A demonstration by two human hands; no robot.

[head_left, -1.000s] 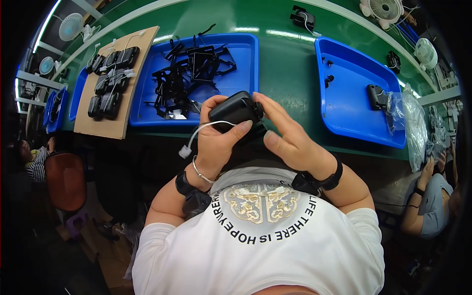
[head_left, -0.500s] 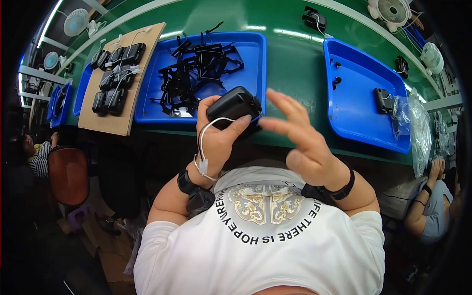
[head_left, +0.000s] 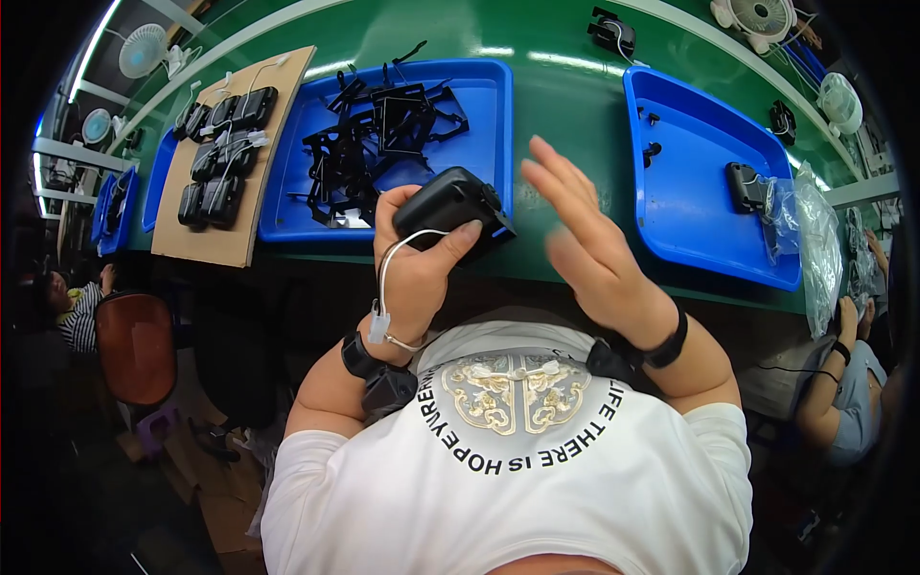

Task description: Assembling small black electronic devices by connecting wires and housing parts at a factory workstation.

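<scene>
My left hand (head_left: 418, 269) is closed round a black rounded plastic housing (head_left: 444, 209), its thumb lying along the near side. From the housing a white cable (head_left: 384, 273) with a pale connector (head_left: 379, 327) loops down over my wrist. Just to the right, my right hand (head_left: 603, 258) is raised with its fingers stretched out; it holds nothing and stays apart from the housing. Behind my left hand a blue tray (head_left: 487, 144) contains a heap of black plastic brackets (head_left: 402, 120).
On the left, a cardboard sheet (head_left: 178, 244) carries several black housings (head_left: 223, 196) with white cables. A second blue tray (head_left: 655, 235) at right holds a black unit (head_left: 745, 188) and small black parts. Clear plastic bags (head_left: 820, 244) hang beside it. Other people sit at both sides.
My right hand has drawn back to the right, away from the housing, with its fingers straighter. My left hand still grips the housing and has shifted slightly left.
</scene>
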